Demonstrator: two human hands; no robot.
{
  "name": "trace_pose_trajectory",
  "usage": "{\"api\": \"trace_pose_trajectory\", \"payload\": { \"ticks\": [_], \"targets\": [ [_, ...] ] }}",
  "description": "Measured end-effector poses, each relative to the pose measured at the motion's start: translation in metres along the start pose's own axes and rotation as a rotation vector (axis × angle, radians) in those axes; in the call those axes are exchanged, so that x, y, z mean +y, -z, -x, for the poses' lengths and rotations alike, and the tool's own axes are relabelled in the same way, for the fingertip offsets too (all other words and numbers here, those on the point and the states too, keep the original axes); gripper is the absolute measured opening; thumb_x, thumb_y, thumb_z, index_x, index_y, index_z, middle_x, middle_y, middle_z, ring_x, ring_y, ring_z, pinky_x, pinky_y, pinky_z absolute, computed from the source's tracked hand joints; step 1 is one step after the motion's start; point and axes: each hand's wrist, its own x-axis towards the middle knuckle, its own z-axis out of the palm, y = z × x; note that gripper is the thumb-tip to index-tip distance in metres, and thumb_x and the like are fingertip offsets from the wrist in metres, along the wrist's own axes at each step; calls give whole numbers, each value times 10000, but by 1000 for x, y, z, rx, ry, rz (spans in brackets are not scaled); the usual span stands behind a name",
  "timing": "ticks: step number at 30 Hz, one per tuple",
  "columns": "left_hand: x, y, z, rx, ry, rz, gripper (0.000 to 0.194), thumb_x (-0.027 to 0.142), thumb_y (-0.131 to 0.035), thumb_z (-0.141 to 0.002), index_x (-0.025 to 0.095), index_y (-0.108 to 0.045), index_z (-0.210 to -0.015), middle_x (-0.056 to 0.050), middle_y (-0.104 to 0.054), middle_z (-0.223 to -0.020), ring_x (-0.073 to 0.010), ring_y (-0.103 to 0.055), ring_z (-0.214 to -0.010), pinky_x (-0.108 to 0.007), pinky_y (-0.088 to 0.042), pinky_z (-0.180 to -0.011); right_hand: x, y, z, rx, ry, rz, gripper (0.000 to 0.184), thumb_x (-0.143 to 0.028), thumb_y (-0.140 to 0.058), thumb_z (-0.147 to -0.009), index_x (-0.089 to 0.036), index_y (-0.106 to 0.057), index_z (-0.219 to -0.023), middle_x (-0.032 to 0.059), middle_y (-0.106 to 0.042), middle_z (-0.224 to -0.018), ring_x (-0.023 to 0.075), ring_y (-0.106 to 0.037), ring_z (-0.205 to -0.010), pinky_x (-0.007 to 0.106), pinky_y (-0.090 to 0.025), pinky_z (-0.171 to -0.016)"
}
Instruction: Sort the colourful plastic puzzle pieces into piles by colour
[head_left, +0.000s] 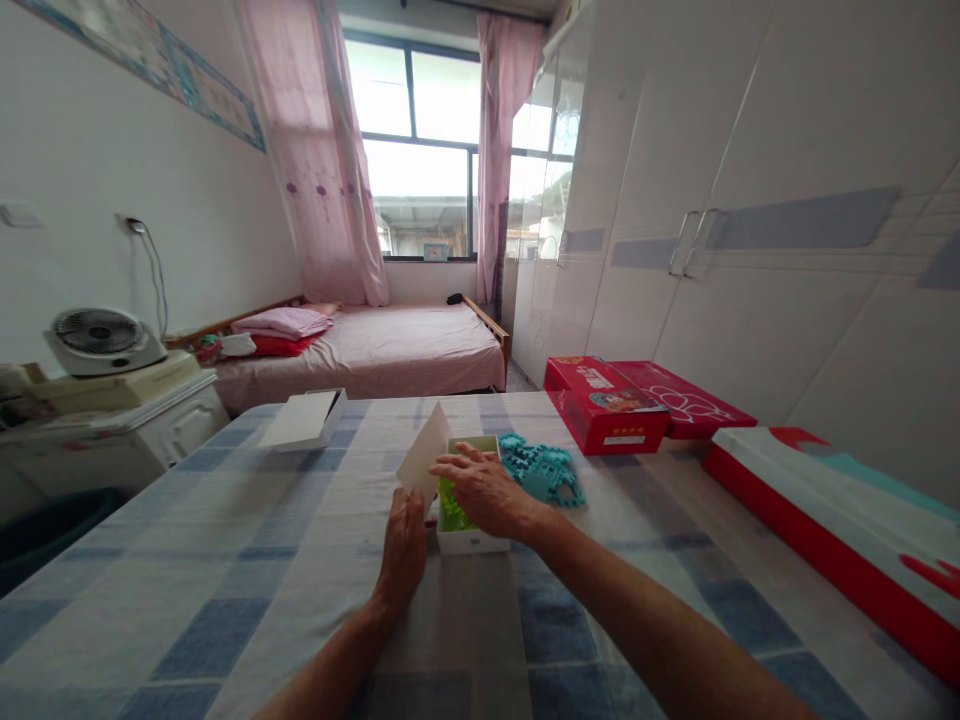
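A small white box [472, 543] stands on the checked tablecloth in front of me, with bright green plastic pieces [455, 510] inside. A pale card flap [421, 455] rises tilted along its left side. My left hand [405, 535] is closed at the flap's lower edge, beside the box; its thumb is mostly hidden. Over the box lies my right hand [484, 490], palm down with fingers stretched toward the left, touching or just above the green pieces. Just right of the box is a heap of interlocking teal plastic pieces [544, 468].
A white box lid or tray [300, 420] lies at the table's far left. Red boxes [600, 405] stand at the back right, and a long red and white box [840, 530] runs along the right edge. Beyond the table are a bed [397, 345] and wardrobe [712, 150].
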Motion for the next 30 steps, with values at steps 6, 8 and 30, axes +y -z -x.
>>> {"api": "trace_pose_trajectory", "payload": {
  "ticks": [6, 8, 30],
  "targets": [
    [3, -3, 0, 4, -24, 98, 400, 434, -321, -880, 126, -486, -1075, -164, -537, -1107, -253, -594, -946, -400, -564, -686, -1, 13, 31, 61, -35, -7, 123, -171, -527, -847, -200, -645, -861, 35, -632, -983, 171, -531, -991, 333, -360, -877],
    [1, -3, -1, 11, -111, 67, 411, 396, -319, -895, 138, -460, -1182, -152, -496, -1217, -255, -523, -1112, -423, -521, -851, -2, 15, 41, 61, -13, -29, 104, -205, -548, -848, -207, -651, -836, 29, -643, -990, 189, -515, -1052, 357, -339, -918],
    [9, -6, 29, -168, -275, -341, 520, 373, -329, -903, 124, -385, -1356, -123, -319, -1464, -229, -266, -1359, -465, -220, -1118, 15, -2, 53, 293, -503, -525, 498, -273, -447, -819, -75, -487, -1274, 135, -493, -1322, 215, -429, -1237, 366, -286, -1076]
  ]
}}
